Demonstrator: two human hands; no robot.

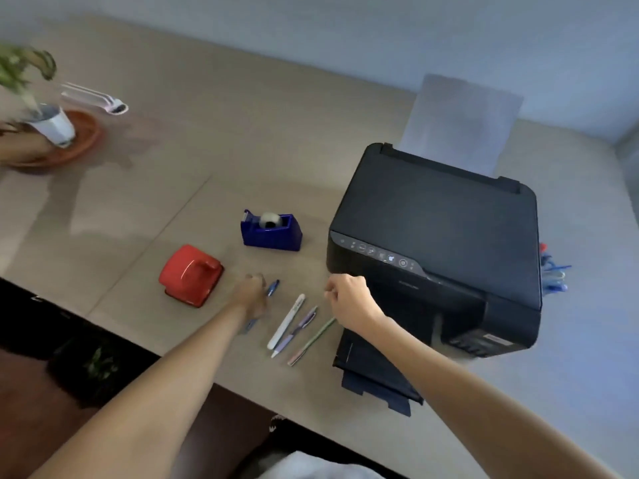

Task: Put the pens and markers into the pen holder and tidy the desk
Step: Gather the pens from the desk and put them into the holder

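Observation:
Several pens lie side by side on the beige desk near its front edge. My left hand is curled down over the middle of a blue pen, the leftmost one, and both pen ends stick out from under it. To its right lie a white pen, a purple pen and a green pen. My right hand hovers over the green pen's far end with fingers curled and nothing visible in them. Blue pens poke up behind the printer's right side, and whatever holds them is hidden.
A black printer with its output tray pulled out fills the right of the desk. A blue tape dispenser and a red hole punch sit beyond the pens. A potted plant on a saucer stands far left.

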